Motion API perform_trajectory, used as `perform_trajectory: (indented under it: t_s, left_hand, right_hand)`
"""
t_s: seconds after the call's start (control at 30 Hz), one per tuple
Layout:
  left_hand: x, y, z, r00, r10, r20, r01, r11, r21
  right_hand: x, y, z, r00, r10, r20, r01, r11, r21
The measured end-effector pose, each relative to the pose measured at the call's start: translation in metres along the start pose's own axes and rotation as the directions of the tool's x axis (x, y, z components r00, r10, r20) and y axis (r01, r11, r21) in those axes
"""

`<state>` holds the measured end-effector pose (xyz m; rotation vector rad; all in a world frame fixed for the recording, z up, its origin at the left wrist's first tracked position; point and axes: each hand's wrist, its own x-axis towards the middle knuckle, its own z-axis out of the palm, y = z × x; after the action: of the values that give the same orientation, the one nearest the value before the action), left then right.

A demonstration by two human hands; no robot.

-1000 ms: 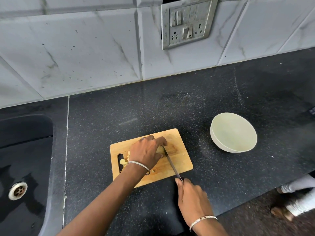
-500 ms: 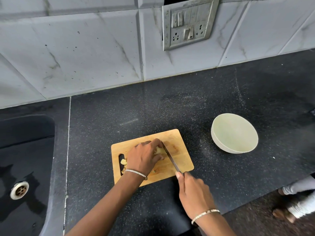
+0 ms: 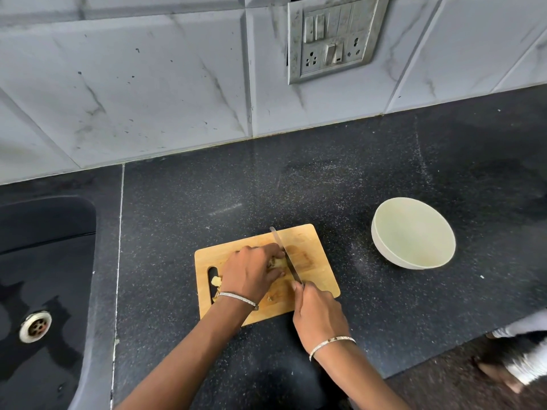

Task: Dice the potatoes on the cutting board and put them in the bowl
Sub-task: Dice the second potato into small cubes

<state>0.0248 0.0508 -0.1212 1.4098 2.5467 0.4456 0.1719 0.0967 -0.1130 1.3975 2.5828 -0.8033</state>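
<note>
Dicing, lower centre: left hand (image 3: pixel 251 272) curls its grip over the potato (image 3: pixel 278 263) on the cutting board (image 3: pixel 313 241); right hand (image 3: pixel 318 309) wraps its grip round the knife (image 3: pixel 281 247) handle. Judgement: hold clear of the blade, slice straight down. Bowl (image 3: pixel 414 235) empty, right of board.

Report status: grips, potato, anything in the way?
Left grip holds potato on cutting board. Right grip holds knife, blade at potato. Bowl empty; nothing between board and bowl.
</note>
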Motion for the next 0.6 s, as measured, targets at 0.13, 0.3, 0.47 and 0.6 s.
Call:
perform_trajectory:
  t_s: [0.13, 0.3, 0.47, 0.6]
  left_hand:
    - [0.001, 0.000, 0.000, 1.000, -0.011, -0.001, 0.011, 1.000, -0.011]
    - [0.002, -0.001, 0.000, 1.000, -0.019, 0.000, 0.019, 1.000, -0.023]
    - [0.003, -0.001, -0.001, 1.000, -0.024, 0.007, 0.024, 0.999, -0.035]
    - [0.002, 0.001, 0.000, 0.999, -0.040, -0.007, 0.039, 0.998, -0.047]
  right_hand:
    - [-0.007, 0.007, 0.002, 1.000, -0.001, -0.007, 0.001, 1.000, -0.026]
    - [-0.015, 0.011, 0.008, 1.000, 0.030, -0.008, -0.030, 0.997, -0.076]
    - [-0.013, 0.006, 0.013, 0.998, 0.056, -0.024, -0.059, 0.991, -0.120]
    - [-0.014, 0.009, 0.010, 0.998, 0.057, -0.017, -0.058, 0.992, -0.112]
